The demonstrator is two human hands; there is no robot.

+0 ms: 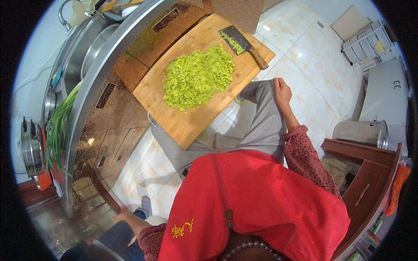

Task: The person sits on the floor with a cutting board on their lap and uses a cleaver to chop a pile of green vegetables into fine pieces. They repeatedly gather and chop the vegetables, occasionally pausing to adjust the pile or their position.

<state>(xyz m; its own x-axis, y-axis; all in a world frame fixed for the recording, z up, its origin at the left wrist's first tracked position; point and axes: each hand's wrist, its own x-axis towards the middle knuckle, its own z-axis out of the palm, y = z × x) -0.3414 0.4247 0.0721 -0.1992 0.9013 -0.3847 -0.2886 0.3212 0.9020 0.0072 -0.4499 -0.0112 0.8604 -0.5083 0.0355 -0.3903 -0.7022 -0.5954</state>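
Note:
My right hand (pixel 283 93) rests on the knee of my grey trousers (pixel 264 114), its fingers together and curled. At the lower left my left hand (pixel 122 213) is small and blurred, beside the dark brown edge of a cabinet (pixel 106 191); whether it touches it I cannot tell. Before me a wooden cutting board (pixel 196 125) lies level above my legs. Finely shredded green vegetable (pixel 199 78) is heaped on it. A cleaver (pixel 237 40) lies flat at the board's far right, green shreds on its blade and its wooden handle (pixel 258 58) pointing towards me.
The steel counter edge (pixel 107 53) curves along the left, with green onions (pixel 63 125) hanging over it. A sink (pixel 98 49) lies behind. Another person's dark-trousered leg (pixel 112 236) is at lower left. To the right stand a steel pot (pixel 357 133) and a brown wooden frame (pixel 367 176).

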